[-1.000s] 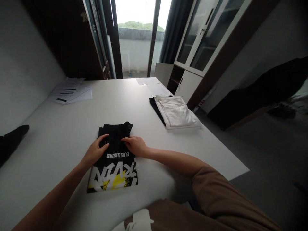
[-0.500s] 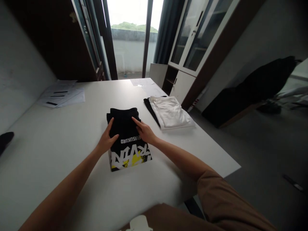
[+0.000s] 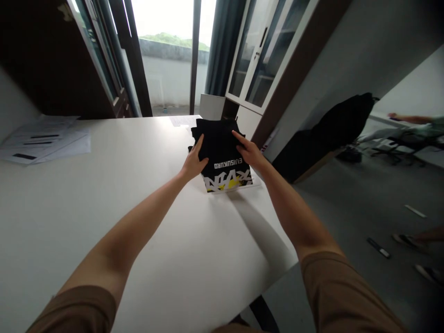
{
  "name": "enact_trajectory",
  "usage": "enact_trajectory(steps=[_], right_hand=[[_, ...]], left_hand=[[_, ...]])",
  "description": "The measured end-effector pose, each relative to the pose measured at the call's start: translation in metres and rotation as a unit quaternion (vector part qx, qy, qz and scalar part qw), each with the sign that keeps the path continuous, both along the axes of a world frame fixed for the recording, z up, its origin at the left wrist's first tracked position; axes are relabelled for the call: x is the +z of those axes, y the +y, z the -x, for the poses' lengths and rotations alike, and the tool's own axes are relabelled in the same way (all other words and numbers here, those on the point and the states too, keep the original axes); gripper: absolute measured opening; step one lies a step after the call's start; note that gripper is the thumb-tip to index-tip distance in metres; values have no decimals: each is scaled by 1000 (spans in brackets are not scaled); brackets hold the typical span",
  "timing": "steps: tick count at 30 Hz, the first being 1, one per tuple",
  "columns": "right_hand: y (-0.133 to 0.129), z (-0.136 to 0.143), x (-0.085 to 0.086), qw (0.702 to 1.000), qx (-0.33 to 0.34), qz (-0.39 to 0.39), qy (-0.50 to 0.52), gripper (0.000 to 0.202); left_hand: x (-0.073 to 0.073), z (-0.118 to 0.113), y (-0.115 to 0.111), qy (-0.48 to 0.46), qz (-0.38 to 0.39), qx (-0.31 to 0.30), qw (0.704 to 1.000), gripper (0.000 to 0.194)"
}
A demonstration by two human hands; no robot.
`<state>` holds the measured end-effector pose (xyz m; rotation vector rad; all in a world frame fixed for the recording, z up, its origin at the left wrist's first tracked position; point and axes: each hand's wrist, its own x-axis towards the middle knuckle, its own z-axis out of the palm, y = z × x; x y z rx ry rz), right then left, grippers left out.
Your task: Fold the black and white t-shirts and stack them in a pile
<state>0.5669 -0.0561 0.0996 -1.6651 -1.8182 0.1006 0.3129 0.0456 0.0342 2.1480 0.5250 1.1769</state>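
Note:
A folded black T-shirt [image 3: 220,143] with white lettering and a yellow patch on its near end is held between my two hands, over the pile at the table's right side. My left hand [image 3: 194,162] grips its left edge, and my right hand [image 3: 250,151] grips the right edge. Some fingers of both hands are hidden behind the cloth. Beneath it, a strip of the folded white garment [image 3: 256,180] shows at the near right. Whether the T-shirt rests on that pile or hangs just above, I cannot tell.
Loose papers [image 3: 52,138] lie at the table's far left. The white table [image 3: 156,222] ends on the right, beside the grey floor. Cabinets [image 3: 256,60] and a window stand behind. At the far right are a co-worker's arm [image 3: 411,119] and feet.
Both hands have carried the folded black T-shirt from the middle of the table rightward and away from me, over the white pile. My view has turned to the right.

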Motion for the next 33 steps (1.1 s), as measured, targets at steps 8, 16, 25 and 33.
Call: enact_trajectory(steps=[8,16,25,33], right_hand=[[55,-86,-51,964,-103,233,-78,56],[61,-44,-114,965,-161,108,-174,61],[86,-45,-133,947,-161,248,-123,65],[105,-27,-121,953,-130,212,-172,68]], left_hand=[[-44,-75,13,201,85,109,970,65],[-88,-67,-57,237,-55,29,970,57],[-99,-49,-88,350,-157,-84,920,79],[-99,-18,-101,364,-161,-77,914,78]])
